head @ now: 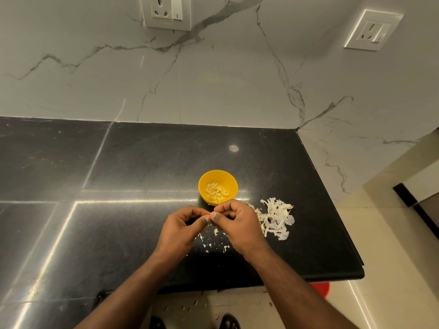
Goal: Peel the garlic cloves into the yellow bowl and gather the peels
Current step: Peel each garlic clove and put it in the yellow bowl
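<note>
Garlic cloves (217,192), peeled, lie in the yellow bowl (203,184) on the black bench (133,160), at 12 o'clock just beyond both hands. The left hand (181,230) and right hand (237,225) meet fingertip to fingertip, each grip curled and pinching something small between them; what it is cannot be told. A heap of peels (275,218) lies at 3 o'clock, just beside the right hand. Small peel scraps (215,243) dot the bench at 6 o'clock beneath the hands.
</note>
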A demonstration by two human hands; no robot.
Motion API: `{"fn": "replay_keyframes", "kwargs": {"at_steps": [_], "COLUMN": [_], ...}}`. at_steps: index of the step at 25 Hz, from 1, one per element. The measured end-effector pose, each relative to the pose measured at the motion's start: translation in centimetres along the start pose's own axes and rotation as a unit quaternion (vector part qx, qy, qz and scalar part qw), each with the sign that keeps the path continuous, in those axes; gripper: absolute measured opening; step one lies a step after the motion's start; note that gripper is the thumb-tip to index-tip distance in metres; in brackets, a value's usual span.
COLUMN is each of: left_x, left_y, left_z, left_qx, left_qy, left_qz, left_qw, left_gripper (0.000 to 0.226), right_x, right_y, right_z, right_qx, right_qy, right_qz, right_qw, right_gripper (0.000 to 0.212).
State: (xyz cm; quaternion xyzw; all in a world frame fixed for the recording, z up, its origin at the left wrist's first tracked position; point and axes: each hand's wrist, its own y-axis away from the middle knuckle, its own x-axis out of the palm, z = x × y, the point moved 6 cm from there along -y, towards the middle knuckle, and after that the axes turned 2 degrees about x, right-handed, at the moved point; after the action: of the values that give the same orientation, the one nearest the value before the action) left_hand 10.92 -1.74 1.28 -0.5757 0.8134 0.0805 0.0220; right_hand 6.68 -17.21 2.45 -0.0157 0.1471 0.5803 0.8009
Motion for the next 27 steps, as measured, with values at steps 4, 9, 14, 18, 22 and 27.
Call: {"fn": "replay_keyframes", "kwargs": {"at_steps": [4,9,14,18,22,27], "left_x": [-0.1,0.0,0.0,0.3,1.0,2.3], "left_y": [0.0,0.1,0.0,-0.1,0.4,1.3], "left_z": [-0.2,-0.1,-0.2,0.6,0.7,1.5], "left_qx": [0.004,-0.004,-0.019,-0.095,-0.18,-0.324], "left_qy": [-0.017,0.016,0.047,0.141,0.256,0.339], "left_qz": [0.013,0.029,0.025,0.037,0.058,0.074], "left_qw": [1.0,0.999,0.998,0.985,0.948,0.88], "left_gripper": [0.006,0.009,0.009,0.015,0.013,0.009], "right_x": [0.2,-0.1,0.0,0.3,0.7,0.8], "right_y": [-0.3,-0.3,0.2,0.5,0.2,0.3], "right_z": [-0.6,-0.5,0.3,0.4,0.1,0.2], "right_qx": [0.04,0.031,-0.035,-0.084,-0.051,-0.085], "right_qy": [-0.07,-0.082,-0.011,0.036,-0.059,-0.065], "right_qz": [0.002,-0.003,-0.001,-0.012,0.006,0.006], "right_qw": [0.997,0.996,0.999,0.996,0.997,0.994], "right_gripper": [0.015,0.02,0.022,0.021,0.023,0.016]}}
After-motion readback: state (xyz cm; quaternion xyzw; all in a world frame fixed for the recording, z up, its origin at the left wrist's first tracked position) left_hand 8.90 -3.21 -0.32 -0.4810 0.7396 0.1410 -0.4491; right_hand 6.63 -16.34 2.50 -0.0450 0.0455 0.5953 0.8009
